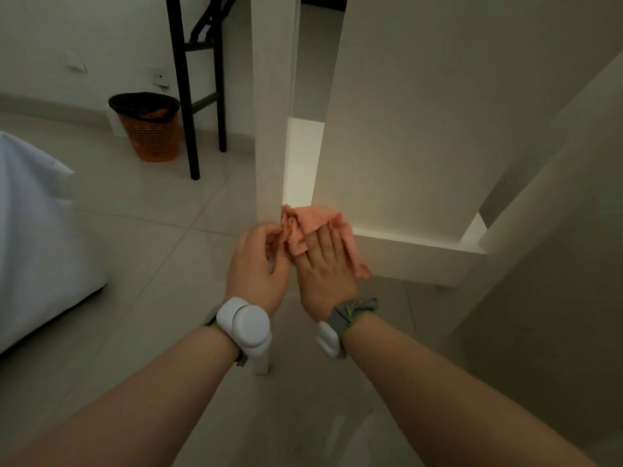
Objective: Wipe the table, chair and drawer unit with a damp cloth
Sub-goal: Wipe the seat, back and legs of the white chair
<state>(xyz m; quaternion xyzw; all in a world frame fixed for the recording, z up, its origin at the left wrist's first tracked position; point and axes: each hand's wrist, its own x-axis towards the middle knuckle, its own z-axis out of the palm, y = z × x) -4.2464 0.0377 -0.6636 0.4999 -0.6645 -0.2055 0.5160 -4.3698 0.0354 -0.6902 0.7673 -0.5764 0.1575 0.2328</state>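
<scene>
Both hands are working the cloth (312,224): right hand (323,281) is pressing it straight-fingered onto the white rail (414,254); left hand (258,267) is pinching its bunched edge, best flattened.

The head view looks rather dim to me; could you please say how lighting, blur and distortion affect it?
Head view: dim and warm overall, brightest in the lit gap between the cream furniture panels. Head view: the left hand blurs at its fingertips, where it pinches the salmon-pink cloth; the right hand lies flat on it. Head view: wide-angle bowing bends the panel edges at the right.
</scene>
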